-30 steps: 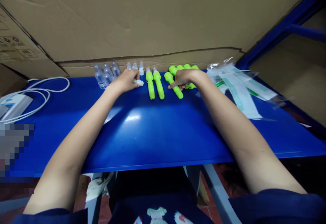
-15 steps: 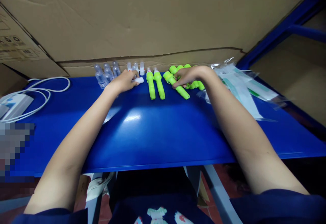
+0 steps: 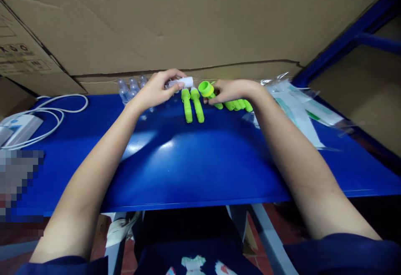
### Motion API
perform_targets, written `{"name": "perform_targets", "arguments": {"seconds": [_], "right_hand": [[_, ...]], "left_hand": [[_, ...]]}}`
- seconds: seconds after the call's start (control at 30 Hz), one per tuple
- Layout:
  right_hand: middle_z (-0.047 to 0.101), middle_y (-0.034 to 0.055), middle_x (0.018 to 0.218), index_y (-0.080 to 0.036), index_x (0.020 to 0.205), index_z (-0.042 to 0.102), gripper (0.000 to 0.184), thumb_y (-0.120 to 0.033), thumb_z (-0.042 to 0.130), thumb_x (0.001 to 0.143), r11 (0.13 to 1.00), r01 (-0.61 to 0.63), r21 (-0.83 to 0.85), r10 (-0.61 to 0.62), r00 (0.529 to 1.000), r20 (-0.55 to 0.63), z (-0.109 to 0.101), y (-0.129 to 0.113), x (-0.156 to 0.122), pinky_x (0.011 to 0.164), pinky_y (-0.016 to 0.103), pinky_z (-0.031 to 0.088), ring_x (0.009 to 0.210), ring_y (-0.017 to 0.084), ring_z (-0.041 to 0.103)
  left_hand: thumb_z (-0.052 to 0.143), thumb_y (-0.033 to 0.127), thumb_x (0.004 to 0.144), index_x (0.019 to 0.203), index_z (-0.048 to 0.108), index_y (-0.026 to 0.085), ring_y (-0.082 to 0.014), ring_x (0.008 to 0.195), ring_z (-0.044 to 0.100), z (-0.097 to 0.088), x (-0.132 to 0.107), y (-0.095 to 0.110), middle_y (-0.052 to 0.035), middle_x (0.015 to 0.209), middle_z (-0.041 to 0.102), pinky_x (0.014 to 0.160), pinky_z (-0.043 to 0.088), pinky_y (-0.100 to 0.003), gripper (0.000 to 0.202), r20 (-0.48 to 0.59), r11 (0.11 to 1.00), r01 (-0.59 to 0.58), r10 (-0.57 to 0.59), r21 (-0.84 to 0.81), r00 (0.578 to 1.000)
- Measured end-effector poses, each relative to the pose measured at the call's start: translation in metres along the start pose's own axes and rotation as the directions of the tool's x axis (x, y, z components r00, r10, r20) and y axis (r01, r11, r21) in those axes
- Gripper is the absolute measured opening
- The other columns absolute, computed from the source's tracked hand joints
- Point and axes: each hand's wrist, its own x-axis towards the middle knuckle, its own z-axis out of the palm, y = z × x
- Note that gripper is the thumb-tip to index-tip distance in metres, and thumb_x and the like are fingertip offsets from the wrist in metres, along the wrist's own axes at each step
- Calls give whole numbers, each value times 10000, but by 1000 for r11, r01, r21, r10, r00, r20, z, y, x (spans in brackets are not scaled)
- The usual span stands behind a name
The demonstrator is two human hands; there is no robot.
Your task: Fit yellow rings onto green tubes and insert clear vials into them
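Observation:
My left hand (image 3: pixel 153 89) is closed around a small clear plastic vial with a white end (image 3: pixel 188 82), held nearly level above the table and pointing right. My right hand (image 3: pixel 227 91) grips a lime-green tubular sleeve (image 3: pixel 206 88), its round open mouth tilted up toward the vial, a gap between them. Below the vial lie two green sleeves with clear tips, a left one (image 3: pixel 187 110) and a right one (image 3: pixel 198 109), side by side. More green sleeves (image 3: pixel 238 104) lie partly hidden behind my right hand. Several clear plastic bottles (image 3: pixel 133 85) stand left of my left hand.
The blue table (image 3: pixel 194 170) backs onto a cardboard wall (image 3: pixel 188 24). Clear plastic packets (image 3: pixel 297 112) lie at the right, beside a blue metal frame (image 3: pixel 347 33). A white cable (image 3: pixel 59 116) and a white box-like device (image 3: pixel 23 127) sit at the left.
My left hand has lifted the white-ended vial off the table and moved it right. My right hand has raised the green sleeve and turned its open mouth upward.

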Motion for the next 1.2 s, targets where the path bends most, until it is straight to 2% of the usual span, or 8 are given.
{"name": "perform_targets", "arguments": {"seconds": [0.13,0.3,0.5,0.6,0.73,0.93,1.2], "right_hand": [[777,56,952,-211,1034,747,247,-382,734,856,994,-38,-100,39,999,7,0,-9,-1,713,318,513,892,258,715],[731,19,893,-235,1013,723,198,-385,695,888,994,11,-111,-14,1000,-25,0,-15,-4,697,294,456,838,216,675],[735,35,939,-242,1092,732,286,-438,718,884,995,14,-102,-22,997,-71,-1,-14,-4,720,303,437,884,237,676],[759,65,1062,-238,1205,731,382,-433,727,877,996,18,-89,-27,995,-99,-1,-12,-3,782,322,462,970,267,685],[751,107,1214,-216,1329,696,519,-417,759,855,998,-2,-60,-10,980,-200,2,-8,-1,842,343,476,1050,295,673],[766,98,1122,-199,1254,740,457,-449,738,872,996,37,-84,-58,963,-264,2,-10,-2,845,348,446,1013,291,658],[766,118,1130,-174,1276,747,499,-484,746,885,996,60,-71,-78,959,-272,1,-18,-4,876,358,436,1059,310,651]], "left_hand": [[554,311,977,1265,708,133,-206,1040,674,3,1,2,-92,1179,764,989,529,-345,372,6,999,-39,39,-19,999],[579,330,972,1245,732,144,-213,1048,691,2,0,2,-96,1167,784,988,532,-344,365,34,999,-38,38,0,999],[591,337,965,1241,736,167,-214,1052,704,2,0,-1,-83,1171,787,985,533,-345,355,57,998,-30,28,51,998],[590,331,968,1250,722,173,-217,1059,707,3,0,-5,-77,1161,780,995,531,-349,350,71,998,-24,19,65,997],[662,304,933,1352,634,179,-241,1063,711,4,0,-10,-89,1167,757,995,538,-378,438,45,996,16,-20,86,999],[687,301,915,1141,672,175,-285,1132,697,4,-1,-10,-81,1102,745,1031,539,-431,259,54,995,38,-43,89,998],[686,297,900,1107,686,170,-268,1074,710,5,-1,-7,-64,1049,747,1007,552,-420,243,46,995,42,-46,94,998]]}}
